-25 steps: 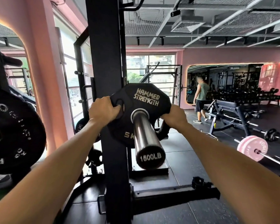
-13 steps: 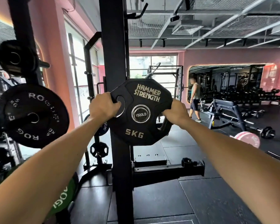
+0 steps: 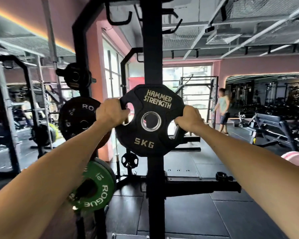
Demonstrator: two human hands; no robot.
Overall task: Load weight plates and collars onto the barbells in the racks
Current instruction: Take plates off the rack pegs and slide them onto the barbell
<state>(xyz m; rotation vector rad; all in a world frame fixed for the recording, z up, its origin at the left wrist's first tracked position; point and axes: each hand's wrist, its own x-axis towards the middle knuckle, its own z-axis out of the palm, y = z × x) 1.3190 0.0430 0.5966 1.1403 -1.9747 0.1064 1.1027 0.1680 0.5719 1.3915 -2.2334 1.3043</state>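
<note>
A black 5 kg plate (image 3: 155, 140) marked Hammer Strength is held upright in front of me, level with the black rack upright (image 3: 152, 49). My left hand (image 3: 110, 114) grips its left rim through a cut-out. My right hand (image 3: 188, 118) grips its right rim. The plate's steel-ringed centre hole is empty and I see through it. No barbell sleeve shows in the view.
Left of the upright, storage pegs carry a black Rogue plate (image 3: 76, 118), a green 10 plate (image 3: 95, 188) and a smaller black plate (image 3: 74, 76). The rack's base foot (image 3: 197, 185) crosses the floor. A pink plate (image 3: 295, 159) sits at the right edge. A person (image 3: 223, 109) stands by a mirror; a bench (image 3: 273, 128) stands to the right.
The plate has come off the barbell sleeve, which has left the view. Both hands still hold it, and my view has pulled back and swung left, showing more stored plates.
</note>
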